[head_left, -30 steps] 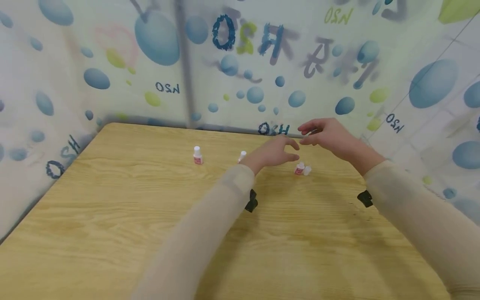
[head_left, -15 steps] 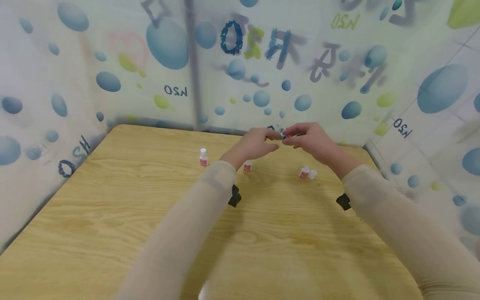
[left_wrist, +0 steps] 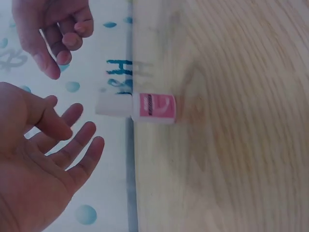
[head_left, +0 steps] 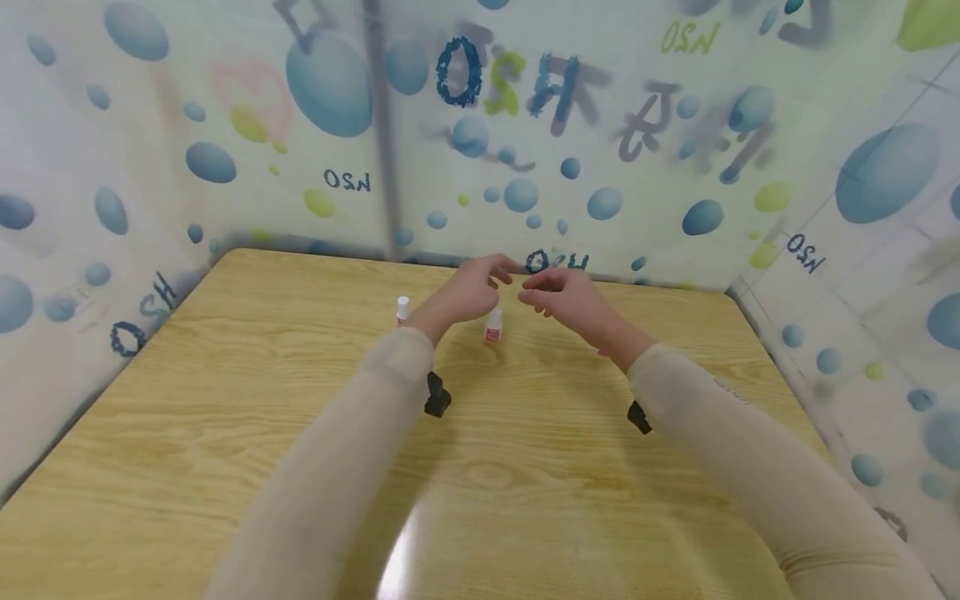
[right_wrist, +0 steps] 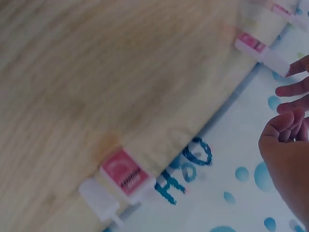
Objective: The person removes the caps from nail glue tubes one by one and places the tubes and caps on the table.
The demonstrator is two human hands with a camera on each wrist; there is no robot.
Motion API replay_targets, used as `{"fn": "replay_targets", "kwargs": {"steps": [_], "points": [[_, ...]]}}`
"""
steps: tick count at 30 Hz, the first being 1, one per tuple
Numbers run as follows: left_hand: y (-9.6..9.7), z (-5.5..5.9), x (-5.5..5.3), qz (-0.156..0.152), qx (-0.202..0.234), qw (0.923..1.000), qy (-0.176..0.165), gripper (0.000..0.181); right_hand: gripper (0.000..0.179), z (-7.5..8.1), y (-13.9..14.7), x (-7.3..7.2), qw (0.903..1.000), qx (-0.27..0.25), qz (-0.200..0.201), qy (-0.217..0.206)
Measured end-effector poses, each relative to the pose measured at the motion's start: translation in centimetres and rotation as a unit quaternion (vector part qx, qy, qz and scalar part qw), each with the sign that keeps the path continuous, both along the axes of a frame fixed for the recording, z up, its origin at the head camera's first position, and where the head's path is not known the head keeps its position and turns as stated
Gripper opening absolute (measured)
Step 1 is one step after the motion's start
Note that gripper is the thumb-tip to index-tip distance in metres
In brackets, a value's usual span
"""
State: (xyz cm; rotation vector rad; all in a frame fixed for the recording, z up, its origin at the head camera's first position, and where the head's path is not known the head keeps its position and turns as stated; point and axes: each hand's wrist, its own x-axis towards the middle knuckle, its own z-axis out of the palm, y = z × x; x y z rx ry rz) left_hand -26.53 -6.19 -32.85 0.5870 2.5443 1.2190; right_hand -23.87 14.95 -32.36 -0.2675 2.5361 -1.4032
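In the head view my left hand [head_left: 468, 287] is raised behind the middle bottle, fingers spread and bent in the left wrist view. My right hand [head_left: 573, 300] faces it across a small gap, its fingers loosely curved. Neither hand shows anything in its grasp. Below and between them stands a small white bottle [head_left: 492, 327] with a pink label and its white cap on. A second bottle [head_left: 402, 308], capped and upright, is partly covered by the left arm. The right-hand bottle [right_wrist: 125, 175] has its cap off; a white cap [right_wrist: 99, 198] with a thin stem lies beside it.
All the bottles are on a wooden table [head_left: 495, 467], near its far edge. Behind and at both sides hangs a pale sheet [head_left: 637, 50] printed with blue bubbles and letters. Dark wrist cameras [head_left: 437, 396] sit below each sleeve cuff.
Both hands have moved left and the right has also dropped lower, now hiding most of the right-hand bottle in the head view. The middle bottle shows more fully. The bottles have stayed put.
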Motion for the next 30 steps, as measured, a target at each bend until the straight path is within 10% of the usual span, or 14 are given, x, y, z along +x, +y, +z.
{"fn": "replay_targets", "kwargs": {"steps": [12, 30], "points": [[-1.9, -3.0, 1.3, 0.021, -0.109, 0.9938, -0.003, 0.055, 0.039, -3.8, -3.1, 0.0, 0.9998, -0.010, -0.007, 0.015], [-2.4, -6.2, 1.2, 0.030, -0.101, 0.9941, 0.027, 0.034, 0.024, -4.3, -3.9, -0.1, 0.9996, 0.018, -0.010, 0.022]]}}
